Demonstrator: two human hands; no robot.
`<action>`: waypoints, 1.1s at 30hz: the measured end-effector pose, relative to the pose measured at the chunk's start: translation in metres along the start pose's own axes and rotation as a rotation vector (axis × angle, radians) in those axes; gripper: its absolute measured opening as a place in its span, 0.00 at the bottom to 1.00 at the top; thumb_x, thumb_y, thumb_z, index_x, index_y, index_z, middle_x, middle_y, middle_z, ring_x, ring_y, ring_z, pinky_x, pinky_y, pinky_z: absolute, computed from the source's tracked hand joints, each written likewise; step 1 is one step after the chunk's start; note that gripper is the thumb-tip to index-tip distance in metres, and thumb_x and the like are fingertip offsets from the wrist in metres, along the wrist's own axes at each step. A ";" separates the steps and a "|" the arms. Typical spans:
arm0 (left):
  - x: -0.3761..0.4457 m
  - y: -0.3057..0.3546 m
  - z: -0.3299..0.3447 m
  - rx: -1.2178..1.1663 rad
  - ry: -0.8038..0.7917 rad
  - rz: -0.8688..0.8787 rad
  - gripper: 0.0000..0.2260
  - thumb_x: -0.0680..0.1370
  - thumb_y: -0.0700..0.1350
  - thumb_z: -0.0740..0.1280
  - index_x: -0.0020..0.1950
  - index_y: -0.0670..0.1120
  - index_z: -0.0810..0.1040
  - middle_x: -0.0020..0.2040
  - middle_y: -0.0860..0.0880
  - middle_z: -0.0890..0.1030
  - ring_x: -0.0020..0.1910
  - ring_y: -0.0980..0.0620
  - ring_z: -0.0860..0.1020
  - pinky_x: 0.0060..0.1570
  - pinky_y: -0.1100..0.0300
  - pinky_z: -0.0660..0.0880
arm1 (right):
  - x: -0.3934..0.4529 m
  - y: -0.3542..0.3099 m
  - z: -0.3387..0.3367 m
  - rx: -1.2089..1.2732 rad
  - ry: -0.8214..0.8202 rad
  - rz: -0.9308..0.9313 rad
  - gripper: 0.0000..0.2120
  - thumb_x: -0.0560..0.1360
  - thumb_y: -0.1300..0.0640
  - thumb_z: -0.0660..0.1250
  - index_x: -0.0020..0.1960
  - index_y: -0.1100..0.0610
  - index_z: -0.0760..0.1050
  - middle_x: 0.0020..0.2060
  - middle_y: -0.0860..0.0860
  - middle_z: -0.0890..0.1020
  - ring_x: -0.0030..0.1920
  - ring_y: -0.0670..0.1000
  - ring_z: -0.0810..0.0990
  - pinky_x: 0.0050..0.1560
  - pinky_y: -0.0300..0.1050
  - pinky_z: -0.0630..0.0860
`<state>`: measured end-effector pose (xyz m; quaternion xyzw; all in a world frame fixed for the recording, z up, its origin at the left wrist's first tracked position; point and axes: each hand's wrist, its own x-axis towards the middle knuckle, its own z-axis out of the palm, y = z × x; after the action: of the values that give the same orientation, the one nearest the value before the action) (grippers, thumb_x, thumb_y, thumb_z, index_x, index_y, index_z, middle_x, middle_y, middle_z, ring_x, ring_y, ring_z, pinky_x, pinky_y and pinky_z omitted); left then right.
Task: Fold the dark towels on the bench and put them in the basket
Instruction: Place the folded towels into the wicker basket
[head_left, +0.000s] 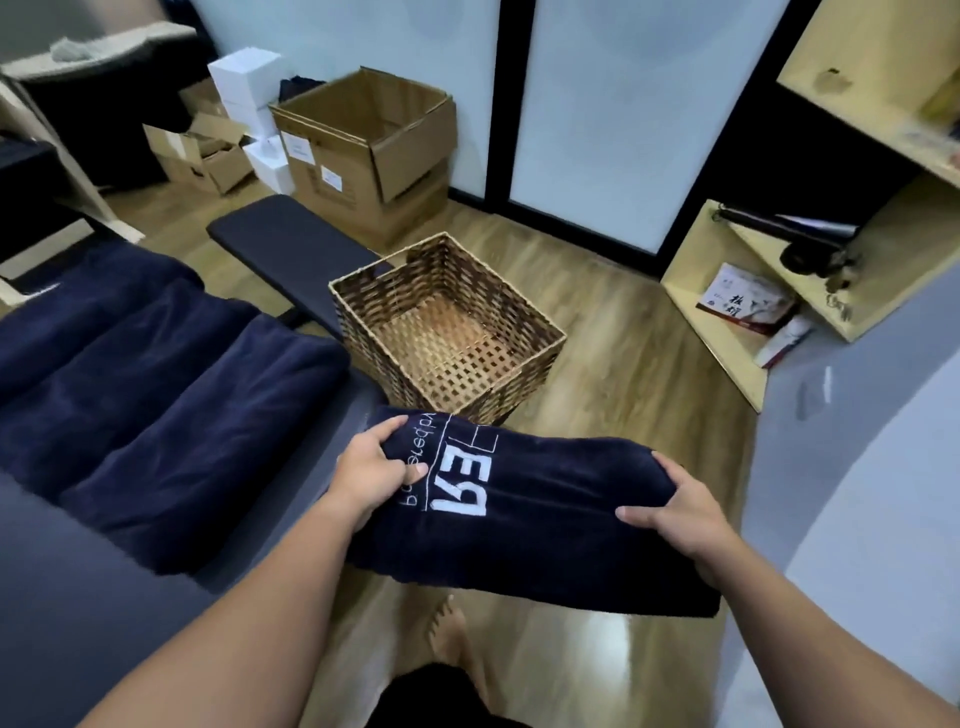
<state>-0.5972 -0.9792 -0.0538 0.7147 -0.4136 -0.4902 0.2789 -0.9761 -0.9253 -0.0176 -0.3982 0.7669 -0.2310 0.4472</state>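
Two hands on one folded towel (519, 514) right now, low centre of the frame, held in the air just below the wicker basket (447, 332). Left hand (374, 475) grips the left end, fingers curled over the far edge and thumb on top by the white lettering; right hand (685, 512) pinches the right end the same way. Basket looks empty. To do this bit well I'd keep both ends level so the fold doesn't sag open, then lower it flat into the basket. More dark towels (156, 384) lie on the tabletop (78, 571) at left, still waiting.
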 end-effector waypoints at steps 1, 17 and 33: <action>0.015 0.009 0.004 0.011 -0.016 -0.002 0.37 0.61 0.44 0.81 0.68 0.63 0.76 0.53 0.57 0.85 0.53 0.55 0.83 0.62 0.52 0.78 | 0.010 -0.006 -0.004 -0.005 0.006 0.002 0.47 0.62 0.60 0.84 0.76 0.46 0.68 0.59 0.45 0.80 0.57 0.49 0.80 0.59 0.46 0.74; 0.236 0.172 0.014 0.276 0.093 -0.017 0.36 0.64 0.40 0.77 0.67 0.65 0.75 0.58 0.53 0.82 0.59 0.49 0.79 0.65 0.50 0.76 | 0.211 -0.123 0.001 0.057 -0.002 -0.089 0.48 0.64 0.60 0.81 0.78 0.44 0.63 0.62 0.44 0.76 0.62 0.49 0.77 0.64 0.47 0.73; 0.418 0.208 -0.042 0.698 -0.046 0.174 0.34 0.73 0.43 0.73 0.74 0.65 0.67 0.66 0.54 0.79 0.67 0.46 0.74 0.66 0.50 0.71 | 0.280 -0.205 0.153 0.201 0.166 0.154 0.47 0.71 0.54 0.78 0.79 0.38 0.53 0.73 0.47 0.71 0.67 0.56 0.76 0.63 0.53 0.75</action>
<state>-0.5498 -1.4451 -0.0676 0.7178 -0.6215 -0.3100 0.0491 -0.8390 -1.2718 -0.0881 -0.2707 0.8025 -0.3039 0.4363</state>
